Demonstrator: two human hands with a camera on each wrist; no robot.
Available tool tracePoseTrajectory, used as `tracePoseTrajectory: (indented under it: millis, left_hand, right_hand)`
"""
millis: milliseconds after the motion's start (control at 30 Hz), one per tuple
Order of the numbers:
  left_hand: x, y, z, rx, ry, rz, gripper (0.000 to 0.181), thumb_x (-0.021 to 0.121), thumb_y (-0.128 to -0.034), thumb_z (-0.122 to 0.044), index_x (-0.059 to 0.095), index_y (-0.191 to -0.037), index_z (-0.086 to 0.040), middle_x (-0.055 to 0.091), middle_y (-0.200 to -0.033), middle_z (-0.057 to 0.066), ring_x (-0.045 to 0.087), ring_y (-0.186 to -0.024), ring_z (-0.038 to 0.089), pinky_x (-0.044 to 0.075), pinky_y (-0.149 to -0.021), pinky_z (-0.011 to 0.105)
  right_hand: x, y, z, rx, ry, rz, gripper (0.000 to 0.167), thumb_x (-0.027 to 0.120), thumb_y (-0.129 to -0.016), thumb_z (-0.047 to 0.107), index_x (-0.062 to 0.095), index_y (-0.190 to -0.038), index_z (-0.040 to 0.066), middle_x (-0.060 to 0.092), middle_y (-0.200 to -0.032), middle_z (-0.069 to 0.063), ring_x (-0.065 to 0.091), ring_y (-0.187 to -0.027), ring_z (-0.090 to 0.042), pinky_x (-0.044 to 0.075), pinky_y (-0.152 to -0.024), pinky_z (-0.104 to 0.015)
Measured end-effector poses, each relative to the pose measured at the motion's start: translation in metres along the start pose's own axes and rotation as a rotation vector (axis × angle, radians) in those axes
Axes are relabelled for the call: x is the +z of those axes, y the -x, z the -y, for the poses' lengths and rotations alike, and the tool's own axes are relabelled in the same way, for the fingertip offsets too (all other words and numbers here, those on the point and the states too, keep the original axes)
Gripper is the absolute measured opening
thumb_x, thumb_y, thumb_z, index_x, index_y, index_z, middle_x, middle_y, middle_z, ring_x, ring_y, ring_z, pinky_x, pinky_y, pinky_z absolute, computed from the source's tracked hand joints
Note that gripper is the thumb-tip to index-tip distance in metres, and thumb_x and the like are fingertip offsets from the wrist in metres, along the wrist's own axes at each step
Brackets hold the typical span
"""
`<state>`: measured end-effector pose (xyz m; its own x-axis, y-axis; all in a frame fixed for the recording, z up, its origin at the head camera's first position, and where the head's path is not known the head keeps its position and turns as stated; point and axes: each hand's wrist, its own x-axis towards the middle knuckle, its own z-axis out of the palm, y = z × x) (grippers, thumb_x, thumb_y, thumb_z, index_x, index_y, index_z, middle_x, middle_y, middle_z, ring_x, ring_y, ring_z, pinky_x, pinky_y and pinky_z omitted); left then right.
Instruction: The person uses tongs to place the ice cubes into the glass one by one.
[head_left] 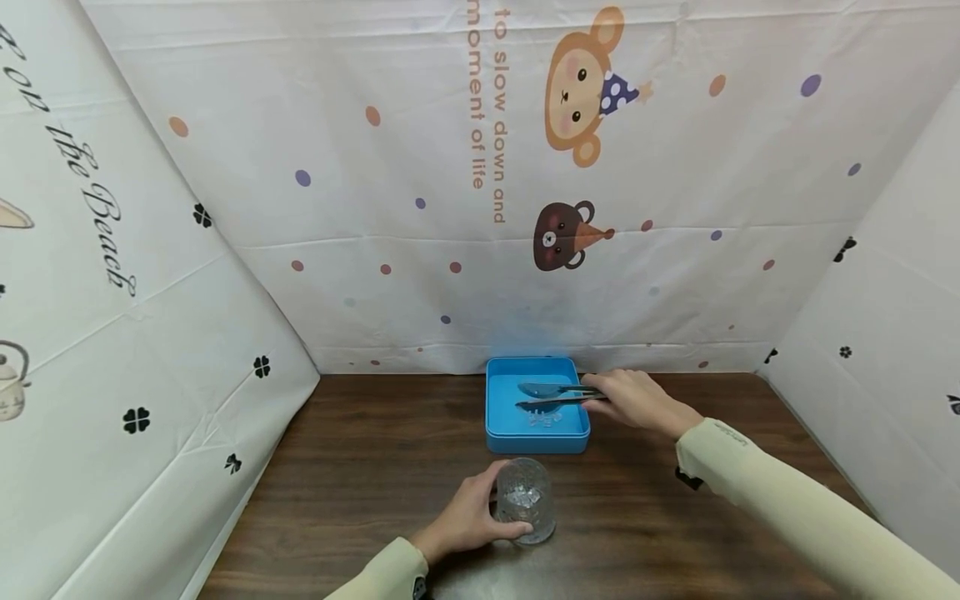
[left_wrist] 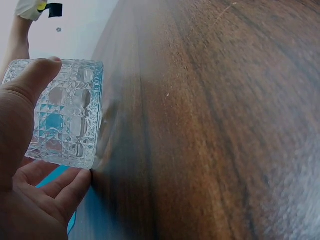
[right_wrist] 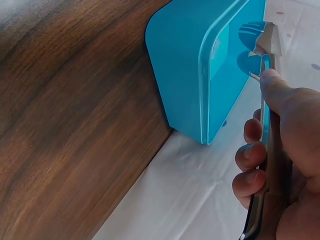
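Tongs [head_left: 558,389] lie across the right rim of the blue box [head_left: 537,444] as seen from above, their long axis running sideways from the right hand [head_left: 633,398] to tips over the middle of the box. Ice-like clear bits [head_left: 546,420] sit on the box floor, toward its near wall, so they lie just to the near side of the tongs' tips — and the right hand is much the nearer of the two. That hand holds the tongs with its thumb on one side and curled fingers on the other; the tips stand a little apart, a narrow gap with nothing visible between them. Whether they touch the box floor, I cannot tell. On the table [head_left: 375,475], in front of the box and apart from its near wall, stands a clear patterned glass [head_left: 527,498]. The left hand [head_left: 471,512] grips it from the left, thumb on the side away from the box, fingers on the side toward it — what it contains is hard to tell through the facets.
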<state>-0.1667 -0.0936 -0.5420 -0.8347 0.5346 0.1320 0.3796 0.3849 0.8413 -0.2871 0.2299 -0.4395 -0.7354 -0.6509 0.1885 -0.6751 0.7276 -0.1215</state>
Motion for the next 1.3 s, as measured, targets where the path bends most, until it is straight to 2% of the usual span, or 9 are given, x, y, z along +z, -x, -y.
tracePoseTrajectory:
  millis: [100,333,533,700,967,1300]
  left_hand:
    - [0.001,0.000,0.000,0.011,-0.002,-0.003,0.079,0.083,-0.0853,-0.047,0.046,-0.148,-0.017,0.064,-0.131,0.003,0.065,-0.110,0.010,0.057,-0.088,0.028]
    - [0.002,-0.002,0.000,0.016,0.012,-0.004,0.078,0.084,-0.0847,-0.046,0.046,-0.148,-0.019,0.064,-0.131,0.002,0.065,-0.110,0.010,0.056,-0.090,0.027]
    - [0.002,-0.002,-0.001,0.025,0.012,-0.005,0.078,0.085,-0.0843,-0.045,0.046,-0.148,-0.021,0.064,-0.131,0.001,0.065,-0.110,0.010,0.056,-0.090,0.027]
    - [0.001,-0.003,0.000,0.023,0.013,-0.002,0.078,0.085,-0.0839,-0.045,0.046,-0.147,-0.021,0.064,-0.131,0.002,0.065,-0.110,0.010,0.056,-0.090,0.027]
    - [0.000,-0.001,0.000,-0.003,0.019,0.002,0.078,0.084,-0.0844,-0.046,0.046,-0.148,-0.021,0.064,-0.132,0.001,0.064,-0.111,0.009,0.056,-0.090,0.027]
    - [0.000,-0.002,0.001,-0.014,0.011,-0.001,0.079,0.085,-0.0837,-0.048,0.046,-0.147,-0.022,0.064,-0.131,-0.001,0.064,-0.111,0.008,0.056,-0.089,0.027]
  right_hand:
    - [0.001,-0.003,0.001,-0.007,0.012,0.027,0.041,0.073,-0.097,0.030,0.068,-0.128,0.002,0.073,-0.094,-0.006,0.061,-0.064,-0.007,0.051,-0.054,-0.028]
    - [0.005,-0.009,0.004,-0.022,0.053,0.081,0.035,0.074,-0.097,0.030,0.070,-0.123,0.007,0.072,-0.089,0.000,0.056,-0.059,-0.003,0.044,-0.049,-0.023]
    - [0.007,-0.012,0.007,-0.018,0.091,0.109,0.036,0.075,-0.096,0.030,0.071,-0.122,0.006,0.074,-0.093,-0.004,0.052,-0.056,-0.004,0.040,-0.046,-0.023]
    - [0.009,-0.014,0.010,-0.010,0.106,0.117,0.034,0.075,-0.096,0.029,0.072,-0.122,0.007,0.073,-0.091,-0.004,0.047,-0.054,-0.004,0.036,-0.043,-0.023]
    - [0.011,-0.021,0.019,-0.057,0.192,0.083,0.028,0.079,-0.092,0.028,0.075,-0.114,0.011,0.071,-0.085,-0.002,0.053,-0.056,-0.009,0.036,-0.042,-0.024]
    - [0.017,-0.020,0.020,-0.089,0.217,0.092,0.022,0.080,-0.091,0.029,0.074,-0.106,0.014,0.069,-0.081,0.001,0.045,-0.051,-0.006,0.031,-0.040,-0.024]
